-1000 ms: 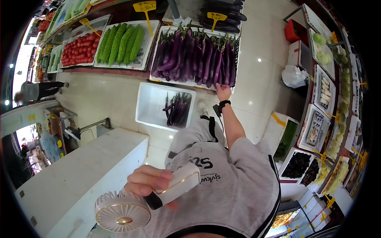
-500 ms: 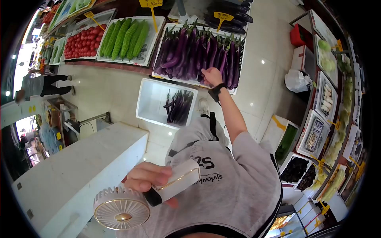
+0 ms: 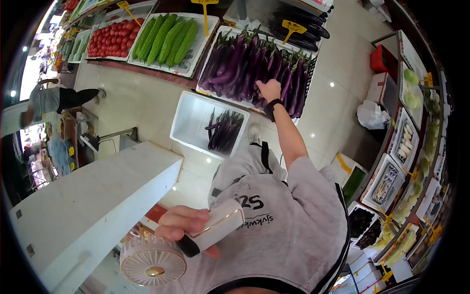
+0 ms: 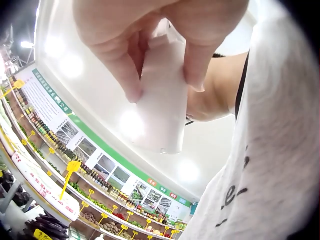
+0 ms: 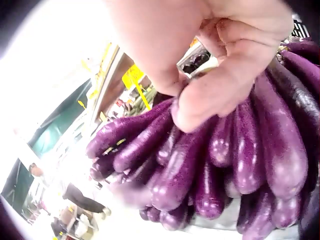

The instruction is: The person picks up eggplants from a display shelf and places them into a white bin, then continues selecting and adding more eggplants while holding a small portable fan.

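Note:
My left hand [image 3: 182, 221] grips the white handle of a small handheld fan [image 3: 152, 262] in front of my chest. The left wrist view shows thumb and fingers on both sides of that pale handle [image 4: 162, 100]. My right hand [image 3: 270, 90] is at the near side of a white tray piled with long purple eggplants [image 3: 235, 63]. Up close in the right wrist view, the curled index finger and thumb pinch at an eggplant [image 5: 175, 175] in the pile. Part of that contact is hidden behind the finger.
On the floor stands a white foam box [image 3: 188, 117] with several darker eggplants [image 3: 227, 130] in it. Bitter melons [image 3: 166, 39] and tomatoes [image 3: 113, 40] lie left of the eggplant tray. A white counter [image 3: 107, 181] is at my left; vegetable shelves [image 3: 387, 181] line the right.
My right hand has moved from the tray's near right corner leftward and in over the eggplants. The left hand keeps its hold on the fan. A person at far left has shifted.

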`<state>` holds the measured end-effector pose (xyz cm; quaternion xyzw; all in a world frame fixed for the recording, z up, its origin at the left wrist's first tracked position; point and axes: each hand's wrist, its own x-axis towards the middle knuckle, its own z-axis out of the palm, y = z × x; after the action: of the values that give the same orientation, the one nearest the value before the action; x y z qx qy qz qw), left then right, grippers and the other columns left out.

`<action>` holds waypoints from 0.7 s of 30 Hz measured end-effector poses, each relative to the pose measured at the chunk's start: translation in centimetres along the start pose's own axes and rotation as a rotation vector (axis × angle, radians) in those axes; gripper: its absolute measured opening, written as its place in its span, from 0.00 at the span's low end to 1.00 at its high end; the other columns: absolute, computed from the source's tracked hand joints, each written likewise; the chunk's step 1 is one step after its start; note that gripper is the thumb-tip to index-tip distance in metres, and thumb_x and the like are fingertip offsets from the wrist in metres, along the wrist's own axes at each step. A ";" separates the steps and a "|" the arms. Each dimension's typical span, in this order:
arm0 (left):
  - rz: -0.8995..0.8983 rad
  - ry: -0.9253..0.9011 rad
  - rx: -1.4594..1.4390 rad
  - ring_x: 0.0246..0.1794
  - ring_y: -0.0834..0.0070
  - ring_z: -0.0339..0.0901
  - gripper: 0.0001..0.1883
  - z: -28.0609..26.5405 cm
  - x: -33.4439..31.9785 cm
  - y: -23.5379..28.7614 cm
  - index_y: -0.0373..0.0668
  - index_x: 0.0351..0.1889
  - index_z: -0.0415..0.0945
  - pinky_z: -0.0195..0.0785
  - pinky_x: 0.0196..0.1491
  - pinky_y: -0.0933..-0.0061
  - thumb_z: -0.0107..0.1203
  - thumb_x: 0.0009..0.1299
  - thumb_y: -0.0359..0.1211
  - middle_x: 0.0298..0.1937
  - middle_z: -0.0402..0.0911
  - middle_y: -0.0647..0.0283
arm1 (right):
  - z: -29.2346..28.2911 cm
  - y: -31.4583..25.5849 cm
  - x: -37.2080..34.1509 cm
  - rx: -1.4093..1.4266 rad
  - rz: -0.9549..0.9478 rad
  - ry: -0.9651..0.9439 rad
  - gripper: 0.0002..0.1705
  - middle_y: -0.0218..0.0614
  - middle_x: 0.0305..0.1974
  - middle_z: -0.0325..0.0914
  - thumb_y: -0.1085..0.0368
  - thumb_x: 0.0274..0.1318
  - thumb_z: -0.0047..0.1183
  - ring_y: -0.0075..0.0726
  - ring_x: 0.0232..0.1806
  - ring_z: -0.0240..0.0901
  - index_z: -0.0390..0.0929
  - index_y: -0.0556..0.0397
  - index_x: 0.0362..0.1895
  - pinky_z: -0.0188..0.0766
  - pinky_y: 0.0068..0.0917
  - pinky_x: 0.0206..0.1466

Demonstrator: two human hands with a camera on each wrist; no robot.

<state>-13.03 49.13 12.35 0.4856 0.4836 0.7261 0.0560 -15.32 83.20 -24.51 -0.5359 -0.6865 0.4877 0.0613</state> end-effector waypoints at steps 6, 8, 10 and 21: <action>0.062 0.143 0.011 0.39 0.54 0.79 0.46 0.9 0.6 -1.6 0.34 0.58 0.61 0.79 0.42 0.67 0.79 0.45 0.36 0.42 0.75 0.51 | 1.0 -0.5 0.7 0.215 0.002 0.073 0.23 0.47 0.18 0.79 0.56 0.51 0.60 0.43 0.20 0.82 0.75 0.68 0.22 0.77 0.32 0.25; 0.049 0.091 0.018 0.43 0.56 0.78 0.48 0.7 0.6 -1.8 0.36 0.61 0.59 0.77 0.46 0.67 0.79 0.46 0.38 0.45 0.73 0.53 | 1.9 0.9 2.8 0.178 0.010 0.021 0.23 0.47 0.17 0.78 0.56 0.52 0.60 0.44 0.20 0.82 0.74 0.68 0.22 0.78 0.32 0.27; 0.010 -0.032 0.026 0.50 0.59 0.75 0.53 -0.4 0.3 -1.6 0.39 0.67 0.55 0.73 0.53 0.67 0.79 0.47 0.42 0.52 0.70 0.56 | 2.7 2.3 4.9 0.095 0.035 -0.056 0.23 0.47 0.17 0.78 0.56 0.53 0.60 0.44 0.21 0.82 0.74 0.67 0.21 0.78 0.32 0.29; 0.027 0.078 0.033 0.46 0.56 0.78 0.48 -0.2 1.1 -2.1 0.36 0.60 0.59 0.77 0.50 0.68 0.79 0.45 0.37 0.47 0.74 0.52 | 2.3 0.6 4.2 -0.424 -0.079 0.197 0.25 0.53 0.39 0.82 0.50 0.57 0.54 0.59 0.40 0.81 0.75 0.59 0.49 0.77 0.47 0.45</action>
<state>-14.57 50.71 11.53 0.4644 0.4909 0.7369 0.0193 -18.01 85.13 -27.99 -0.5545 -0.7847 0.2752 0.0331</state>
